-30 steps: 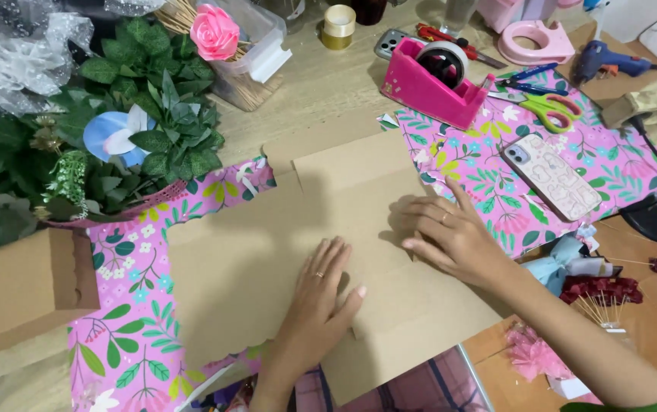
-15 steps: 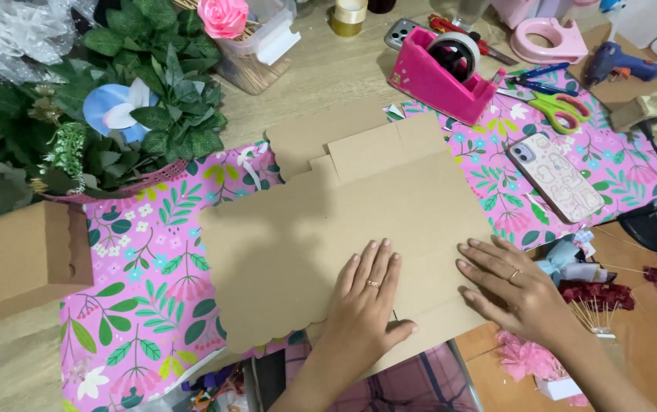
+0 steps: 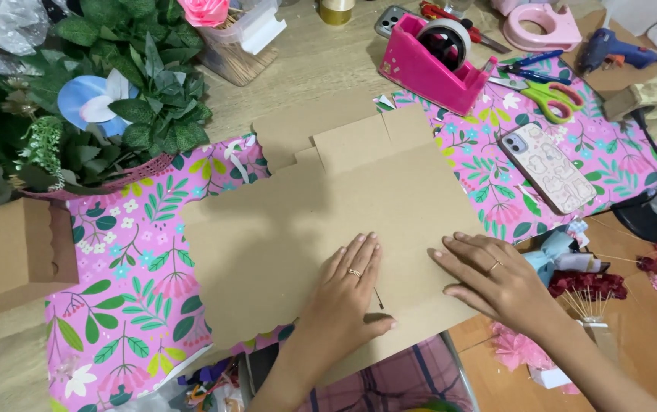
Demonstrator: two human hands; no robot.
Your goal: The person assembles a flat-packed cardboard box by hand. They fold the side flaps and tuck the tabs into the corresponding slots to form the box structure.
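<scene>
We are pressing both hands, left [image 3: 351,294] and right [image 3: 500,282], flat with each grip spread apart, pinning the card [image 3: 298,229] to the bench [image 3: 321,69].

**Matt card, glossy plastic**

The flat cardboard sheet [image 3: 298,229] is plain brown card, matt and smooth, as is the folded cardboard box [image 3: 11,255]. Under it lies floral wrapping paper [image 3: 126,275], pink with a slight sheen. The tape dispenser [image 3: 435,65] is glossy pink plastic. The scissors [image 3: 546,91] have shiny green plastic handles. The bench [image 3: 321,61] looks like pale wood, matt. The phone case [image 3: 546,168] looks smooth and glossy.
</scene>
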